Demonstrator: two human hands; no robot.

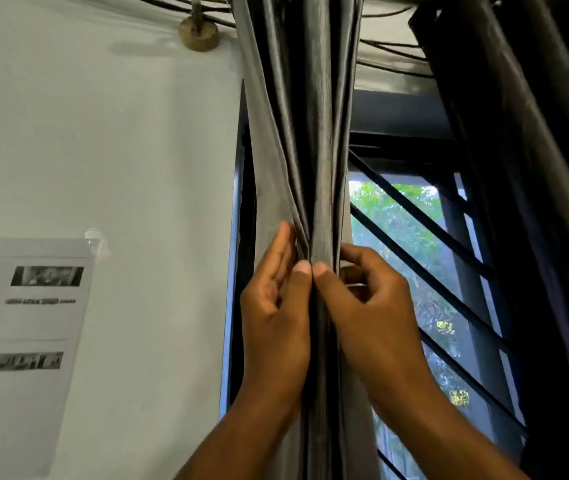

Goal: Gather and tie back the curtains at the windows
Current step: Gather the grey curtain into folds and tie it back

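Both the left hand (276, 306) and right hand (369, 299) pinch the grey curtain (311, 150), thumbs together. The cloth looks soft, light and slippery. Best gripped around the whole bundle; the window bars (449, 244) lie at three o'clock.

Window bars (449, 244) block right; wall (103, 150) left.

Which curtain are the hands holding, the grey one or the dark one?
The grey curtain in the middle. The left hand and right hand both pinch its bunched folds, while the darker curtain hangs untouched at the right.

Print on the taped paper sheet (23, 327) too blurred to read.
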